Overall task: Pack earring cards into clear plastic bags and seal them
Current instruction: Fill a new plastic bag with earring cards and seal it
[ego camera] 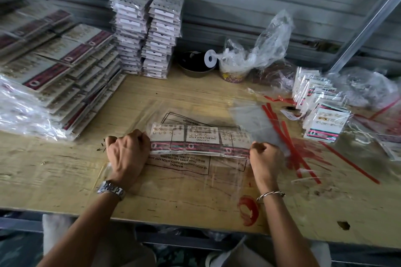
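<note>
Clear plastic bag [191, 165], printed with a black warning text, lies flat near the middle of the wooden table [65, 171], a little toward the near edge. Inside it three earring cards [200, 141] sit side by side in one row, their red and dark stripes turned to the near edge.

The left hand [127, 151] is at the left end of the row, its fingers curled and gripping the bag there. The right hand [265, 156] is at the right end, fingers also curled, and it pinches the plastic beside the last card. The left wrist has a metal watch [111, 189], the right wrist a thin bracelet [270, 194].

Just to the right of the right hand lie many red strips [288, 143]. Near the right edge leans a small row of bagged cards [323, 123]. At the far edge stand two tall piles of packed cards [147, 34], with a dark bowl [195, 67] just beside them. The far left corner carries wide, low stacks of cards [65, 71].
</note>
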Available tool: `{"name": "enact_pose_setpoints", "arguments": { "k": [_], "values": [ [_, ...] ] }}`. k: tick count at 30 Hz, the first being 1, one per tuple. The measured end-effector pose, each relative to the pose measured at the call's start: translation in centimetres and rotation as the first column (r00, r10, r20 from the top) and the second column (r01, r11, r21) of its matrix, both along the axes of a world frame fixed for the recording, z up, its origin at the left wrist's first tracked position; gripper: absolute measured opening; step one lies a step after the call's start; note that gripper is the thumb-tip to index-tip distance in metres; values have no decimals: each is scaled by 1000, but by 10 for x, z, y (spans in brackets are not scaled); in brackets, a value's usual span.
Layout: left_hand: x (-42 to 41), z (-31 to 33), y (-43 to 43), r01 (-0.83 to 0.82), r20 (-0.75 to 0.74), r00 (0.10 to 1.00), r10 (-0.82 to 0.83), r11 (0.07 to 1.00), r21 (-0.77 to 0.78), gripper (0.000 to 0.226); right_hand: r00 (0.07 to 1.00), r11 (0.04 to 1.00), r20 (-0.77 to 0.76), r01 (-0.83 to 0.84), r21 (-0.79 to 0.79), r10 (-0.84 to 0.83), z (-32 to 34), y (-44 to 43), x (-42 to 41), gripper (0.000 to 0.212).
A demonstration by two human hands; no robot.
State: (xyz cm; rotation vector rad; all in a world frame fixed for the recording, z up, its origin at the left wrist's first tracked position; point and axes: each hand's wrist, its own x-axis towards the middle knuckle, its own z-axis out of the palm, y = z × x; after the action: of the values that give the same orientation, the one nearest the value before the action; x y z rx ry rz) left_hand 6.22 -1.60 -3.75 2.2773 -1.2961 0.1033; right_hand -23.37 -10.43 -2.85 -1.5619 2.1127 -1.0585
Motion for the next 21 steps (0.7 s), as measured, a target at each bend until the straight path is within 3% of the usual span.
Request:
{"name": "enact_pose_setpoints", "arguments": {
  "k": [4,9,14,17,19,21],
  "values": [
    [0,1,-2,-7,45,999,5,999,38,38,998,987,49,-52,154,45,9,-7,-5,35],
    [2,6,-7,-46,59,998,38,988,145,43,998,980,6,-61,187,61,14,-10,-4,39],
    [2,10,-9,-68,45,997,59,965,251,45,970,986,-241,12,168,30,15,-6,5,30],
    [1,10,-9,-67,31,998,61,967,244,45,893,973,-450,125,195,-25,16,-3,11,36],
    [3,7,-8,-76,35,997,70,968,239,47,889,955,-459,138,263,-3,19,-6,7,36],
    [7,5,-8,-79,41,997,71,967,242,48,929,937,-368,102,334,30,21,-10,2,34]
  ]
}}
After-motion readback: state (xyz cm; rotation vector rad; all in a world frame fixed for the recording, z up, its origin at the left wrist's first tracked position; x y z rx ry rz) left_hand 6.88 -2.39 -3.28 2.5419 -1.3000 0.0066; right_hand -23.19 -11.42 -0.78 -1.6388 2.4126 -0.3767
